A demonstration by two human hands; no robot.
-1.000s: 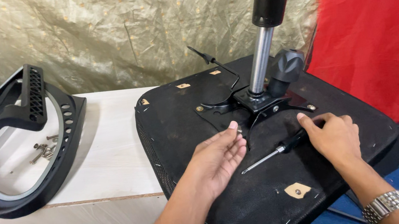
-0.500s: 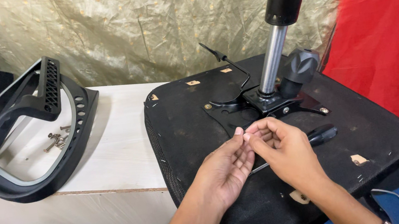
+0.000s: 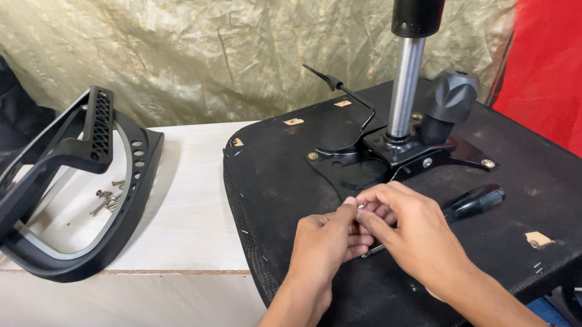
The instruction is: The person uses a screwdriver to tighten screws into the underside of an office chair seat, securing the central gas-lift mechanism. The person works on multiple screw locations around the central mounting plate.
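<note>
L hand [image 3: 326,241] + R hand [image 3: 413,234] pinching tiny screw [image 3: 360,206] together at fingertips | hovering over seat [image 3: 572,191] | screwdriver [image 3: 466,204] lying just R of hands

A furniture workshop: an upturned chair seat [image 3: 418,190], loose screws [image 3: 106,199] and a screwdriver [image 3: 466,204] on a plywood bench [image 3: 184,218].

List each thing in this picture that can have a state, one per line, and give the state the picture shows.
Left hand: fingertips pinched on a small part, too tiny to identify.
Right hand: fingertips meeting the left's on that part.
Chair seat: upside down on the table.
Gas cylinder: upright in the seat mechanism.
Screwdriver: lying loose on the seat.
Backrest frame: detached, resting on the table.
Screws: loose inside the frame.
</note>
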